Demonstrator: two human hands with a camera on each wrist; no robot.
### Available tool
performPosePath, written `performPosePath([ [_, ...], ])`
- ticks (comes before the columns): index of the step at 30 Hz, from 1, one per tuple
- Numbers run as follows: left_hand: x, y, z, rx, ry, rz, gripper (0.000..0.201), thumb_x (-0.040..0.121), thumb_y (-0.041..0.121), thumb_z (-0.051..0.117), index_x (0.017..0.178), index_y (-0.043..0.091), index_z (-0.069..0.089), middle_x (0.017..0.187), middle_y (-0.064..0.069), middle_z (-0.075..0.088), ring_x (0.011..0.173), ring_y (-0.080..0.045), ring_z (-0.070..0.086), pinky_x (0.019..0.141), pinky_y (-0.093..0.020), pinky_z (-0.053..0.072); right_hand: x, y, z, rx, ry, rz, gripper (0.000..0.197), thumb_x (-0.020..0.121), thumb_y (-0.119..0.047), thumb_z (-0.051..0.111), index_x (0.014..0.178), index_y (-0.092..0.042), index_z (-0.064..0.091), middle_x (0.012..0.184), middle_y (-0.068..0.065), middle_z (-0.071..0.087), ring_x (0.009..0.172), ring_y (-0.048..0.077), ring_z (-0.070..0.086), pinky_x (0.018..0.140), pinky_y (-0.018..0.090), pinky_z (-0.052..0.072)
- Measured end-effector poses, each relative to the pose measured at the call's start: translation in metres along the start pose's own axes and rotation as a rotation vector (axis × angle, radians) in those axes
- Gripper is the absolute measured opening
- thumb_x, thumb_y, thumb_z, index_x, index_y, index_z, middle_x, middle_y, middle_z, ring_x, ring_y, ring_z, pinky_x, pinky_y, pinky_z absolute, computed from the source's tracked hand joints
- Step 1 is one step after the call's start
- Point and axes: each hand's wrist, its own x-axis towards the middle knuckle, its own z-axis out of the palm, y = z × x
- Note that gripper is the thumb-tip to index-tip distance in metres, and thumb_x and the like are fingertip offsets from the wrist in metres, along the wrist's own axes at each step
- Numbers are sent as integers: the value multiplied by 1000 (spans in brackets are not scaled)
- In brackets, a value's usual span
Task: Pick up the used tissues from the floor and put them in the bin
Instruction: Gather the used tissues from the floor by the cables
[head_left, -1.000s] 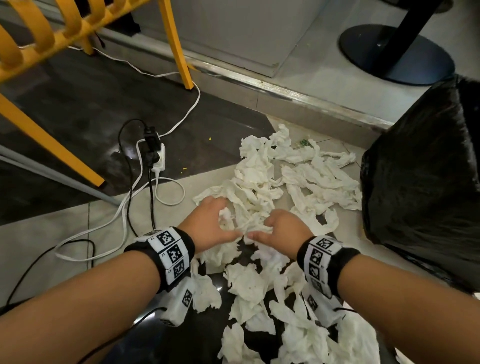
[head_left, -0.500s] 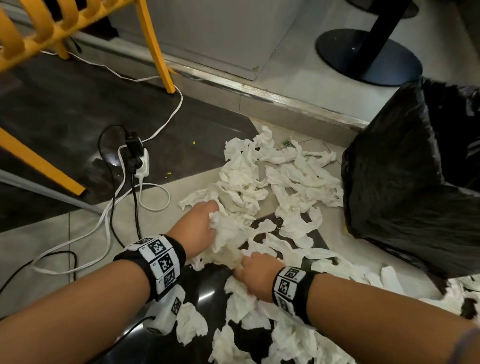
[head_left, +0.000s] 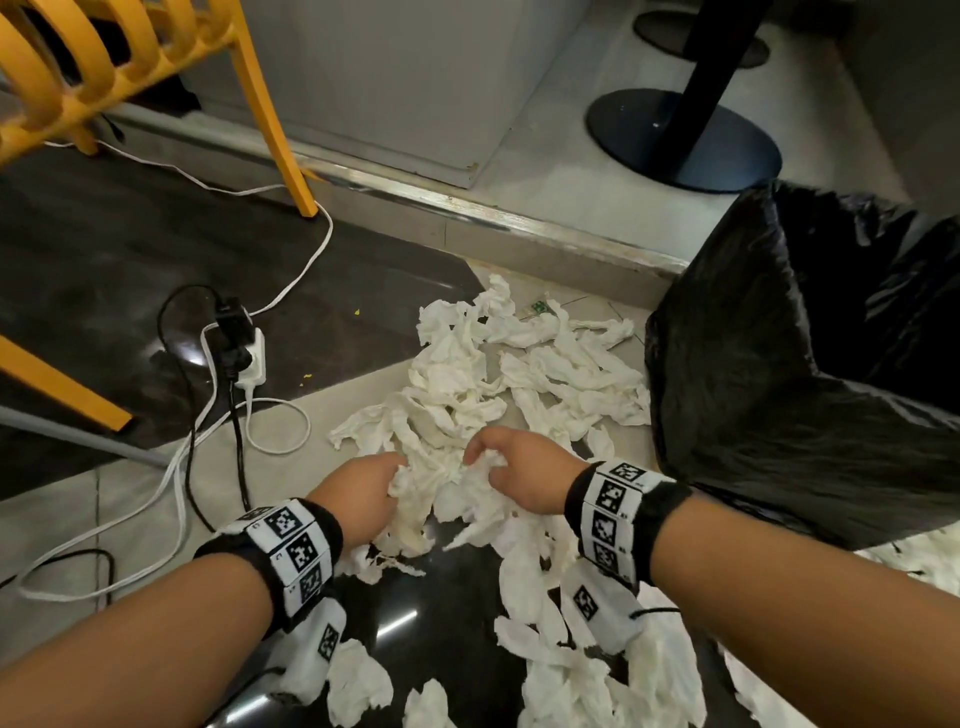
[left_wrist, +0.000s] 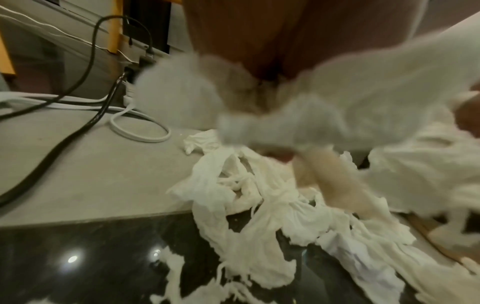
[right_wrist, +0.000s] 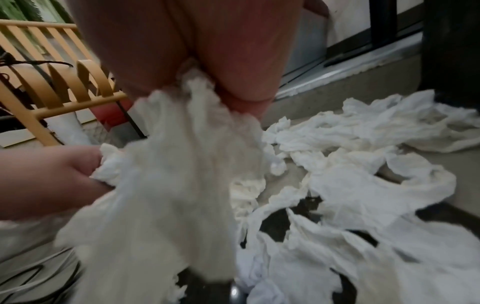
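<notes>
A bunch of crumpled white tissues (head_left: 447, 493) hangs lifted between both hands, just above the floor. My left hand (head_left: 363, 493) grips its left side and my right hand (head_left: 519, 475) grips its right side, fingers curled into the paper. In the right wrist view the bunch (right_wrist: 176, 174) hangs from my right hand, and my left hand (right_wrist: 49, 176) holds its edge. The left wrist view shows the gripped tissues (left_wrist: 298, 107) blurred. Several more loose tissues (head_left: 524, 374) litter the floor ahead and near my arms. The bin with a black bag (head_left: 810, 374) stands at the right, mouth open.
A white power strip (head_left: 252, 358) with black and white cables (head_left: 171, 488) lies on the floor to the left. A yellow chair (head_left: 130, 67) stands at the back left. A raised metal-edged step (head_left: 467, 208) runs behind the tissues, with a black table base (head_left: 680, 140) on it.
The hands gathered tissues together on the floor, pulled them toward me, and now hold a bunch lifted between them, shifted slightly right toward the bin.
</notes>
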Motion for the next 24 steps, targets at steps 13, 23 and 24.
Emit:
performPosePath([
  [13, 3, 19, -12, 30, 20, -83, 39, 78, 24, 57, 116, 19, 57, 115, -2, 63, 105, -20, 57, 88, -29, 46, -6, -1, -9, -293, -48, -55, 25, 82, 4, 47, 78, -18, 58, 106, 7, 62, 92, 23, 59, 75, 28, 44],
  [23, 8, 51, -33, -107, 100, 20, 15, 88, 15, 54, 85, 29, 48, 78, 1, 63, 64, -15, 57, 53, -28, 44, -72, -46, -147, 134, 602, -180, 41, 82, -47, 65, 61, -14, 56, 59, -4, 53, 52, 7, 47, 56, 20, 44],
  [24, 9, 52, -35, -111, 102, 14, 13, 89, 17, 53, 86, 28, 48, 79, -1, 64, 63, -18, 58, 52, -29, 44, -84, -47, -171, 195, 751, -216, 42, 83, -44, 66, 56, -15, 53, 54, -3, 48, 47, 8, 43, 52, 18, 41],
])
